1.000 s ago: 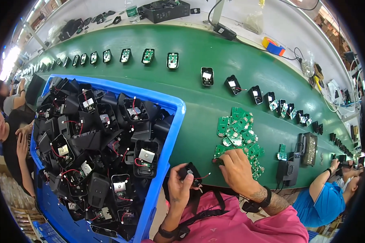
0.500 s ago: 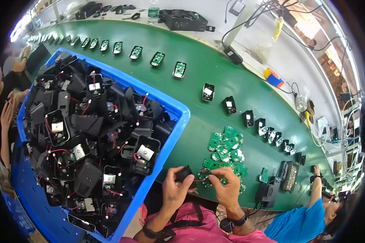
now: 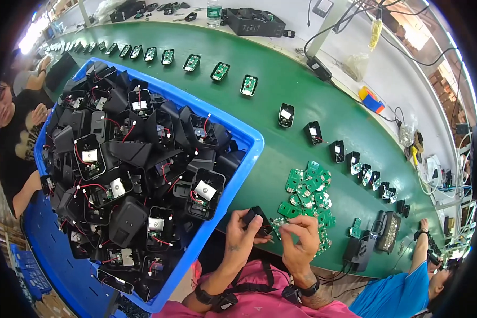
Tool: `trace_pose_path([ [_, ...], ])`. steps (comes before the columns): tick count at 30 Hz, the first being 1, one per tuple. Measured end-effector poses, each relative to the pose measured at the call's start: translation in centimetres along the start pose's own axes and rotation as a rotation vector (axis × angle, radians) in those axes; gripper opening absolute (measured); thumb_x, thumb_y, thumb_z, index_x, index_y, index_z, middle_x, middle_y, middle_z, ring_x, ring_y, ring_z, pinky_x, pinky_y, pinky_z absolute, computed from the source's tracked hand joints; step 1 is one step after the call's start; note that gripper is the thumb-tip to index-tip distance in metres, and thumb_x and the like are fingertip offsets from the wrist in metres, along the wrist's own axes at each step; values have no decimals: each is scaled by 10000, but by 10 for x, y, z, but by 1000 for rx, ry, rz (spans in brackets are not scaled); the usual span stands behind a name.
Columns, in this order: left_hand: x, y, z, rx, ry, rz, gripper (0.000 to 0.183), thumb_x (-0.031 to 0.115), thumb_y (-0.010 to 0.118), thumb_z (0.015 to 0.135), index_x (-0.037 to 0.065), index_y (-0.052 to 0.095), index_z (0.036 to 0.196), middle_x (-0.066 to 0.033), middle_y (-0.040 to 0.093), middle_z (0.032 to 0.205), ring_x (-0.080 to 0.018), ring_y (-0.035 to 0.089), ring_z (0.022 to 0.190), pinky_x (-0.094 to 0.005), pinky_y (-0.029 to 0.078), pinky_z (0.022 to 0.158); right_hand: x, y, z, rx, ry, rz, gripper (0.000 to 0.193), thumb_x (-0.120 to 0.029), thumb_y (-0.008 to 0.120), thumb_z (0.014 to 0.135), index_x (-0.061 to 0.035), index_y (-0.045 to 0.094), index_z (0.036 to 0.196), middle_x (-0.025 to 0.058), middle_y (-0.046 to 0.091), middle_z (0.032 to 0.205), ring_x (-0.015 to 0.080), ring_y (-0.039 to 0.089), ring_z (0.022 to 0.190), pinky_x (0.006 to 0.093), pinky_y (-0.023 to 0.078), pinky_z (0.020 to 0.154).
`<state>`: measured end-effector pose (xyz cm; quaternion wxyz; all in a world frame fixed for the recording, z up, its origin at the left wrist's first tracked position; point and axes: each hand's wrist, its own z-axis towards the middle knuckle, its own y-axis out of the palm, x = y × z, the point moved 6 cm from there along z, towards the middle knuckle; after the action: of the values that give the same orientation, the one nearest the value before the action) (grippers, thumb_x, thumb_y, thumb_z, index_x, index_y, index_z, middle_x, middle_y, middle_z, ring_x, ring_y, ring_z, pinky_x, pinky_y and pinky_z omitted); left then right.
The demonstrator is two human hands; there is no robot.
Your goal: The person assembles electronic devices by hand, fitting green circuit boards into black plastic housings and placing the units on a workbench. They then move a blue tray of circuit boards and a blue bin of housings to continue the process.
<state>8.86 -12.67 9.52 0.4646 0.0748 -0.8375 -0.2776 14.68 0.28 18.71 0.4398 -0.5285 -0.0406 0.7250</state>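
Note:
My left hand (image 3: 239, 238) is closed around a small black plastic housing (image 3: 257, 217), held tilted above the table's near edge. Just to its right, my right hand (image 3: 302, 241) pinches a small green circuit board (image 3: 276, 227) close beside the housing. Fingers partly cover where the two parts meet, so I cannot tell whether they are joined. Beyond my right hand lies a loose heap of green circuit boards (image 3: 308, 185). At my left, a blue crate (image 3: 255, 146) is heaped with black housings (image 3: 127, 220), many showing silver blocks and red wires.
Housings with boards (image 3: 220, 71) run in a curved row along the far side of the green table (image 3: 196, 95). More open housings (image 3: 312, 132) continue to the right, near a black device (image 3: 359, 253). A co-worker in blue (image 3: 395, 294) sits right; another person (image 3: 21, 127) is left.
The whole view has shifted, moving the scene rightward. The left hand has turned the housing more upright, and the right hand's fingers have changed position around the green board.

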Motion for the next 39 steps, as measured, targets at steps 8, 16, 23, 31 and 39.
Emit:
trace_pose_path([
  [8,4,25,-16,-252,-89,-212,494,254,505,1012,130,362,1469,-48,504,1306,-132,556,1095,-320,532,862,-4,1,-13,-44,-109,-40,209,37,740,695,-70,673,862,110,565,966,285,544,883,379,449,753],
  [16,-15,11,-6,-282,31,75,570,139,496,981,138,248,1495,-82,491,1191,-129,564,934,-283,513,728,-7,3,-7,-231,-166,30,192,12,711,721,-47,635,887,129,593,1000,326,566,914,422,460,808],
  [23,12,13,-23,-250,8,133,660,55,444,926,138,158,1515,-112,538,1132,-130,582,763,-231,481,601,36,20,-16,-240,440,408,82,-35,698,822,5,661,883,69,646,830,117,590,655,246,476,601],
  [31,10,26,-21,-249,83,379,604,40,436,921,83,201,1476,-91,528,1103,-100,531,755,-230,453,617,17,-5,-11,-209,488,453,115,9,646,883,50,680,985,79,660,804,94,615,605,223,477,486],
  [39,4,27,-20,-263,235,552,569,50,447,935,45,221,1456,-107,514,1124,-107,510,854,-239,454,700,21,12,-25,-366,695,714,136,-44,582,954,62,653,1000,73,650,765,81,585,543,228,462,459],
])
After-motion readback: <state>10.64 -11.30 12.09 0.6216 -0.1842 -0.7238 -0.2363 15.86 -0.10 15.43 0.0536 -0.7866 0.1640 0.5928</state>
